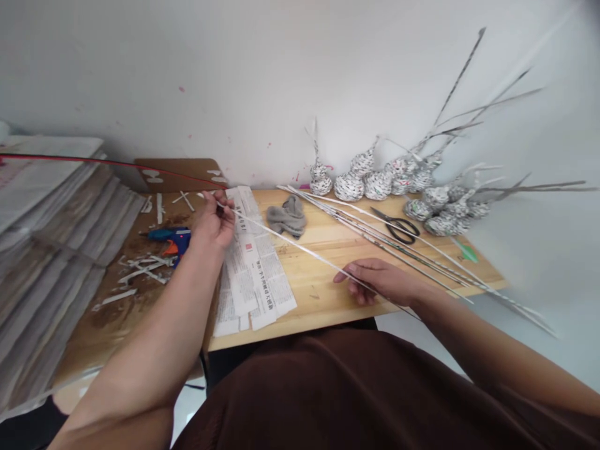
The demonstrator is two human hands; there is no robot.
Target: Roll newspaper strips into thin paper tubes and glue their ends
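Note:
A thin white rolled paper stick [285, 239] stretches slantwise between my two hands, above the table. My left hand [216, 220] pinches its upper left end, over the edge of the newspaper strips [262, 275]. Farther down the stick, my right hand [368, 280] has its thumb and fingers closed around it, near the table's front edge. From beneath the right hand a thin dark length [405, 310] runs on toward the wrist. Several loose paper sticks [360, 231] lie on the table beyond the right hand.
Woven paper gourds [349, 186] stand along the wall, some with long sticks poking out. Black scissors [398, 228] and a grey cloth [287, 217] lie on the wooden table [319, 300]. At left are a blue glue gun [175, 240], paper scraps [145, 269] and stacked newspapers [56, 250].

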